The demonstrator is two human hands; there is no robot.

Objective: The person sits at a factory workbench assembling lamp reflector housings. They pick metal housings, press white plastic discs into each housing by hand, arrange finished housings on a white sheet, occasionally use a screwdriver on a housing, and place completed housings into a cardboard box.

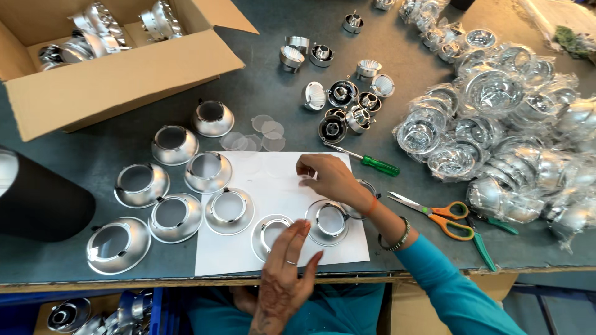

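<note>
Silver cone-shaped metal reflector rings (pixel 327 221) are being handled on a white paper sheet (pixel 273 186) at the near table edge. One ring (pixel 268 234) is being touched by the left hand (pixel 282 273), fingers loosely spread, nothing gripped. Fingertips of the right hand (pixel 329 177) are being pinched narrow over the sheet; whether a lens is held cannot be told. Clear round lens discs (pixel 264 133) are lying beyond, green-handled screwdriver (pixel 366 161) and orange scissors (pixel 434 214) to the right.
</note>
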